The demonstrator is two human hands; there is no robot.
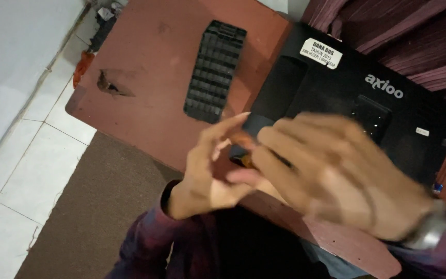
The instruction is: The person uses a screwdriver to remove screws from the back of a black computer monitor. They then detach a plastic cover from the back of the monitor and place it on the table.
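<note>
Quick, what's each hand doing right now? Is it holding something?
Left hand: fingers pinched on a small orange thing.
Right hand: blurred, fingers curled at the same orange thing; grip cannot be told.

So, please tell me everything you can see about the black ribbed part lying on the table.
The black ribbed part is a long rectangular piece, apparently plastic, its top covered with rows of small ridges or cells. It lies flat on the reddish-brown table, slightly slanted, left of the upside-down black laptop. Nothing touches it; both hands are nearer the camera, apart from it.
</note>
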